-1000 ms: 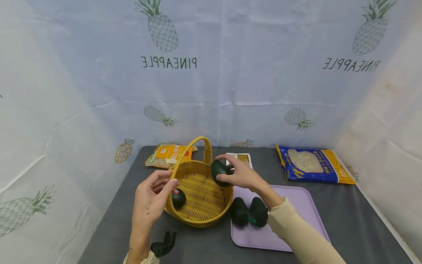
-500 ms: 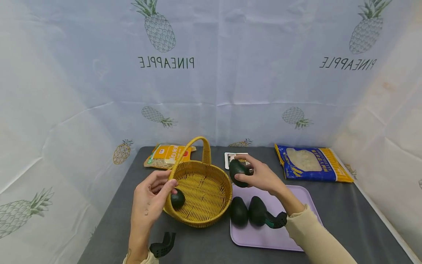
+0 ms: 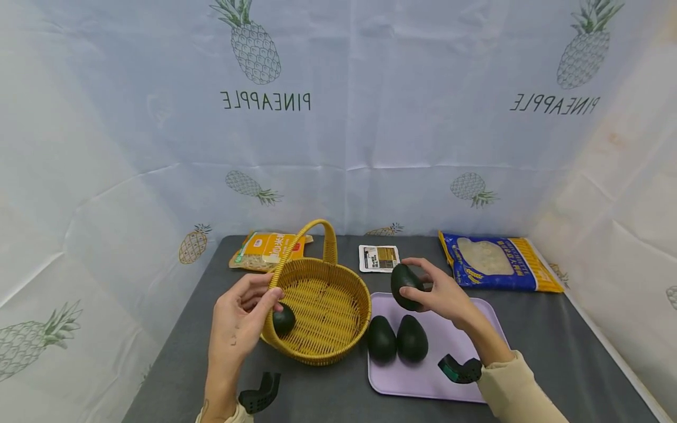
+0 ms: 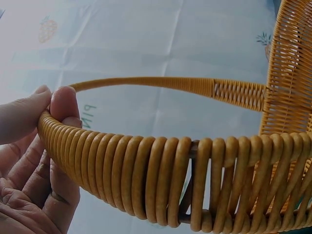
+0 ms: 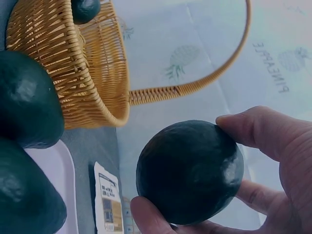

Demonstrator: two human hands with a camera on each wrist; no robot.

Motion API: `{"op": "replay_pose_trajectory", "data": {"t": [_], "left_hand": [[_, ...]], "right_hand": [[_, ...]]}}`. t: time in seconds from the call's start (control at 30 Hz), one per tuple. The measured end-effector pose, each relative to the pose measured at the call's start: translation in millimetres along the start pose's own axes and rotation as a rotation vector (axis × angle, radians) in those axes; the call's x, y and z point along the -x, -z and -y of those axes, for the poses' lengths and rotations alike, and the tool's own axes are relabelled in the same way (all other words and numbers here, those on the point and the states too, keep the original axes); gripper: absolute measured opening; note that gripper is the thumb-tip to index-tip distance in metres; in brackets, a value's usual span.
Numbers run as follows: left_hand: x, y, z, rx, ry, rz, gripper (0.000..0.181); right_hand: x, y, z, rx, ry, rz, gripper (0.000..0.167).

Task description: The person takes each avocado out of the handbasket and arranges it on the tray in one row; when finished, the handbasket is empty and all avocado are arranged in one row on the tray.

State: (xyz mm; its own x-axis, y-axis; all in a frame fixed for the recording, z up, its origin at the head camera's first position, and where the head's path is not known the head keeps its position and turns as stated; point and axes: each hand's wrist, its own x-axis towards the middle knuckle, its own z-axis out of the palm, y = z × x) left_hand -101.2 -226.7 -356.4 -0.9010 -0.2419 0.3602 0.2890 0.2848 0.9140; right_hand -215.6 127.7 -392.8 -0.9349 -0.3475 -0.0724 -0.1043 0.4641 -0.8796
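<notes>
My left hand (image 3: 239, 320) pinches the handle of the yellow wicker basket (image 3: 324, 352) at its left side; the left wrist view shows thumb and fingers round the wrapped handle (image 4: 112, 170). One dark green avocado (image 3: 284, 320) lies inside the basket at the left, partly behind the fingers. In my right hand (image 3: 441, 294) is another avocado (image 3: 406, 286), held above the back of the lilac tray (image 3: 449, 382). Two more avocados (image 3: 382, 339) lie side by side on the tray's left part.
Behind the basket lies an orange bag of grain (image 3: 267, 249). A small white packet (image 3: 378, 258) sits at the back middle, and a blue and yellow bag (image 3: 497, 262) at the back right. A printed cloth (image 3: 349, 135) hangs behind the dark table (image 3: 317, 399).
My right hand has carried its avocado from over the basket's right rim rightward to above the tray. The left hand keeps its hold on the handle.
</notes>
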Motion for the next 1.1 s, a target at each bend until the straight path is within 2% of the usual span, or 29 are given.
{"op": "replay_pose_trajectory", "data": {"t": [0.27, 0.5, 0.63, 0.9, 1.1], "left_hand": [[1.4, 1.2, 0.4, 0.001, -0.011, 0.0, 0.024], [1.1, 2.0, 1.1, 0.006, -0.016, 0.003, 0.025], [0.6, 1.7, 1.2, 0.008, -0.019, 0.002, 0.025], [0.5, 1.0, 1.6, 0.006, -0.009, 0.007, 0.026], [0.3, 1.0, 1.7, 0.009, -0.004, 0.009, 0.025]], "right_hand": [[14.8, 6, -19, -0.036, -0.048, -0.058, 0.067], [36.7, 6, -42, -0.067, -0.126, -0.106, 0.071], [47.9, 4, -55, -0.047, -0.181, -0.141, 0.071], [65.6, -3, -81, 0.0, -0.302, -0.148, 0.074], [69.4, -12, -96, 0.05, -0.339, -0.165, 0.074]]}}
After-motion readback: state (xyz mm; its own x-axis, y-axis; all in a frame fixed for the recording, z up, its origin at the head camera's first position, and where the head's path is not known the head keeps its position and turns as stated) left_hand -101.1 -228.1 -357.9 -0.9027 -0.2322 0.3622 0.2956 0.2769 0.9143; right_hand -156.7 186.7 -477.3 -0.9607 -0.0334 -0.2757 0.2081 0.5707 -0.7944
